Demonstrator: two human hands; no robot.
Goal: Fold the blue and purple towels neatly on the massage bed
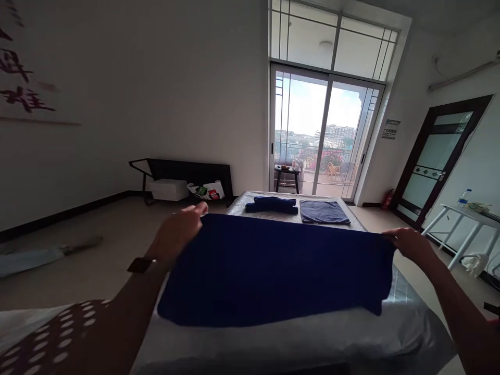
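A dark blue towel is stretched wide between my two hands, its lower edge hanging over the plastic-covered bed. At its upper left corner, my left hand pinches the cloth. My right hand grips the upper right corner, where the fabric drops in a fold. Beyond the towel, on the far part of the bed, lie a rolled or folded dark blue cloth and a flat folded blue towel.
Against the back wall stands a black low frame with a white box and a printed bag. Right, a white table carries a bottle. A sliding glass door is behind the bed.
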